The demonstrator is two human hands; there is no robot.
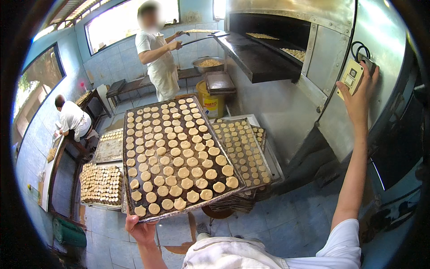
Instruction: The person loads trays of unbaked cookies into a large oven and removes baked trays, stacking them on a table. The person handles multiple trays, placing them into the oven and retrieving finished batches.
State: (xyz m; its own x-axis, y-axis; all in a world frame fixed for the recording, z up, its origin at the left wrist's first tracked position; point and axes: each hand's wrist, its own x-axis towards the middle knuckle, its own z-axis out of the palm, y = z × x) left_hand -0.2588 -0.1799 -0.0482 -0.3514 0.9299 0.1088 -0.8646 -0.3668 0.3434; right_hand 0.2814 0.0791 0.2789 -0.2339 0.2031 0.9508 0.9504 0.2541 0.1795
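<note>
My left hand (142, 230) grips the near left corner of a dark metal baking tray (215, 202), with the thumb over the rim. Rows of pale round dough pieces (183, 172) cover the tray, which is held up at a tilt before me. To the far right, my right hand (361, 89) spreads its fingers around a cream switch box (351, 79) on the oven's metal side. Thumb and fingers lie at the edges of the box; a black cable (361, 48) loops above it. Whether a switch is being pressed cannot be told.
A steel oven (278, 101) with a dark ledge (258, 57) stands ahead. Below my tray is a stack of filled trays (247, 151). A co-worker (156, 60) holds a long-handled peel at the oven mouth; another person (72, 119) bends over a left-hand counter. Baked pieces (100, 183) fill a tray.
</note>
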